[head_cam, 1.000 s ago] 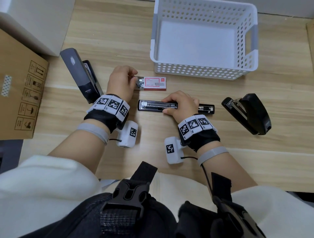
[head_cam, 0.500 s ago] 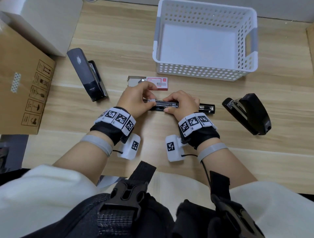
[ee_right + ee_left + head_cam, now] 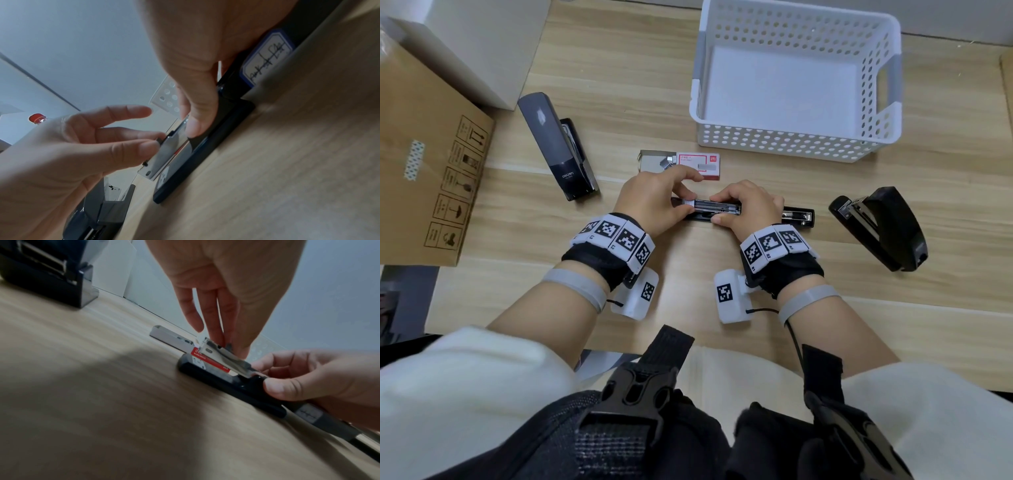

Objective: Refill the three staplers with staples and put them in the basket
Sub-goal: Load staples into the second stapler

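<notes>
A black stapler [image 3: 796,216] lies opened flat in the middle of the wooden table. My right hand [image 3: 715,209] grips its metal magazine [image 3: 232,357], thumb on the near side. My left hand [image 3: 681,197] pinches a small silvery staple strip [image 3: 686,202] at the magazine's left end [image 3: 164,146]. The red-and-white staple box [image 3: 698,162] lies just behind, its tray slid out to the left. A grey stapler [image 3: 558,147] lies at the left and a bulky black stapler [image 3: 883,229] at the right, both untouched. The white perforated basket [image 3: 791,144] at the back holds nothing.
A brown cardboard box [image 3: 424,164] and a white box [image 3: 482,44] fill the far left. The table's near edge runs just in front of my body. Bare wood lies between the basket and the right-hand stapler.
My left hand left the staple box and came down to the left end of the flat stapler with a staple strip. My right hand kept its hold on the stapler.
</notes>
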